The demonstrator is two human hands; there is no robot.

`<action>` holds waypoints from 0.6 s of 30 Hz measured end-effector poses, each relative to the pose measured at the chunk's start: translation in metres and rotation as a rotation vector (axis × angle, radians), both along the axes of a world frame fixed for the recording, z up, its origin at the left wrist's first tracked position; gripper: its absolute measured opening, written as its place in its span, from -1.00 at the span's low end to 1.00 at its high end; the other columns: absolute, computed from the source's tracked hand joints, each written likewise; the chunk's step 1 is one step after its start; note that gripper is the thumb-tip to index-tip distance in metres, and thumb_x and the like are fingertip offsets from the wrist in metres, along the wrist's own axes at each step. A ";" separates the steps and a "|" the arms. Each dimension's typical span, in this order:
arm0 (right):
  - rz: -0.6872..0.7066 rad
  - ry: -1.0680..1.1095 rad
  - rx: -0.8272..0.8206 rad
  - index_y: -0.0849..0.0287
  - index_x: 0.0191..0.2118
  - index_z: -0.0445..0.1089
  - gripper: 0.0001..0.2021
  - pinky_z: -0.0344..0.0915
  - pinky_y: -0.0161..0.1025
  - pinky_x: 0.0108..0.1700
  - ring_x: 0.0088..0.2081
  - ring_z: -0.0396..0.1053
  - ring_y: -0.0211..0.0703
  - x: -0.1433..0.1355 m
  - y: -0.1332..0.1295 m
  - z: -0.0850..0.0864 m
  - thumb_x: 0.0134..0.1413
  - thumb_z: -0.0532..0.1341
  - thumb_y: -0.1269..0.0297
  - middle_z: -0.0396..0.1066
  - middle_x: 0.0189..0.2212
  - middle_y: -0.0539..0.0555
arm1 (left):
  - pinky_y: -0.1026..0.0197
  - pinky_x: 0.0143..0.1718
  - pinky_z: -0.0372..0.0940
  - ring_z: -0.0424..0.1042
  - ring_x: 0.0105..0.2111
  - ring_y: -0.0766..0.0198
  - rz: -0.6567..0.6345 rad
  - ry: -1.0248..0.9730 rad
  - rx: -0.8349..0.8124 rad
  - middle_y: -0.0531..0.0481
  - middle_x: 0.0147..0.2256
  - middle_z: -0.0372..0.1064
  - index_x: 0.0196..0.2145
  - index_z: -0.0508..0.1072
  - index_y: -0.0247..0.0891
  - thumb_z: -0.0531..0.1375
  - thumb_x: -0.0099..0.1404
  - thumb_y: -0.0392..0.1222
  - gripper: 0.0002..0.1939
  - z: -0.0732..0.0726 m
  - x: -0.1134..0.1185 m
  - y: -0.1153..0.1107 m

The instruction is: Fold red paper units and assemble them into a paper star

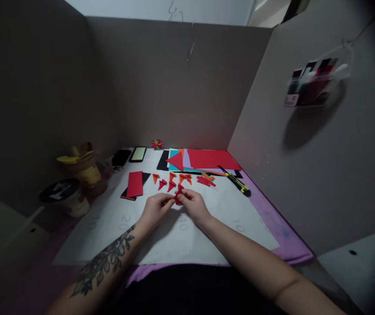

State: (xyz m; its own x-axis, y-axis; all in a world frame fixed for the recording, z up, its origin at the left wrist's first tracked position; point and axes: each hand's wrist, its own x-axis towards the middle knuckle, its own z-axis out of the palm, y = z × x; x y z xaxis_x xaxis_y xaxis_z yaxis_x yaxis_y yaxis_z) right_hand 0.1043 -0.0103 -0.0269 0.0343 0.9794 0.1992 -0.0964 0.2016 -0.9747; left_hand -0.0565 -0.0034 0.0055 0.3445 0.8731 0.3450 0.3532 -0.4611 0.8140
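A small piece of folded red paper (178, 197) is pinched between my two hands, just above the white sheet. My left hand (157, 207) grips its left edge with thumb and forefinger, while my right hand (194, 204) holds the right side. The fingers partly hide the paper, so its exact fold cannot be made out. Just beyond my fingertips lie several small folded orange paper pieces (185, 178) and red folded pieces (162, 184). Left of them, a red paper rectangle (135, 183) rests on darker sheets.
A yellow-black utility knife (238, 183) lies at the right beside red paper strips (206, 180). Stacked coloured paper (212, 159), a phone (138, 154) and a paper star (156, 144) sit at the back. A lidded cup (65, 197) stands left. Grey partitions (174, 87) enclose the table.
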 end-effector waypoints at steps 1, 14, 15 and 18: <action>0.002 -0.001 0.002 0.23 -0.38 0.44 -0.74 0.26 -0.29 -0.37 -0.48 0.29 -0.25 0.000 0.000 0.000 -0.05 0.25 0.10 0.36 -0.56 0.01 | 0.23 -0.27 0.23 0.42 -0.35 0.20 0.000 0.004 0.005 -0.06 -0.37 0.50 -0.36 0.55 -0.21 0.16 0.17 -0.15 -0.83 0.000 0.000 0.000; -0.038 0.002 -0.007 0.21 -0.47 0.37 -0.82 0.19 -0.34 -0.41 -0.48 0.22 -0.29 -0.004 -0.003 0.005 -0.11 0.26 0.19 0.30 -0.56 -0.04 | 0.30 -0.41 0.19 0.33 -0.47 0.29 -0.002 0.020 -0.006 -0.01 -0.49 0.42 -0.51 0.47 -0.28 0.12 0.11 -0.23 -0.85 0.007 0.000 -0.001; -0.048 0.004 -0.019 0.20 -0.49 0.35 -0.83 0.18 -0.35 -0.42 -0.50 0.20 -0.30 -0.003 -0.003 0.005 -0.13 0.27 0.20 0.29 -0.58 -0.05 | 0.30 -0.41 0.18 0.33 -0.47 0.29 -0.009 0.028 -0.009 0.00 -0.50 0.41 -0.52 0.47 -0.28 0.12 0.11 -0.23 -0.85 0.007 0.000 -0.002; -0.039 -0.008 -0.039 0.19 -0.57 0.28 -0.79 0.14 -0.37 -0.47 -0.54 0.15 -0.33 -0.002 -0.003 0.005 -0.16 0.27 0.19 0.23 -0.63 -0.08 | 0.31 -0.42 0.17 0.31 -0.48 0.30 -0.038 0.030 -0.027 0.01 -0.52 0.39 -0.53 0.46 -0.29 0.10 0.10 -0.23 -0.83 0.007 0.001 -0.002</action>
